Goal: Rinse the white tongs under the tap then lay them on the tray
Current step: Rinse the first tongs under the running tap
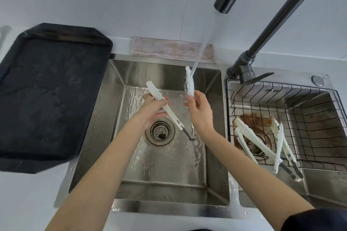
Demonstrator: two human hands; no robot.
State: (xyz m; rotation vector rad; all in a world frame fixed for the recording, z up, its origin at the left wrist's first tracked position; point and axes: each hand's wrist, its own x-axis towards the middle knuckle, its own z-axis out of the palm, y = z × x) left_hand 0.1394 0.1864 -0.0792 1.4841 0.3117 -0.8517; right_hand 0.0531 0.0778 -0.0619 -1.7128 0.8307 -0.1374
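Head view: white tongs [170,110] spread over the sink [120,155], left hand [152,108] gripping one arm, right hand [201,110] pinching the other under the stream [199,54]. Risk: wet plastic slipping; drips before reaching tray [50,95] left of sink.

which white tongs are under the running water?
The white tongs spread open over the left sink, one arm in each hand, water hitting the right arm. The other tongs lie stained in the wire basket.

No legible text, label or number is present. Small dark marks on the right sink [272,90] rim cannot be read.
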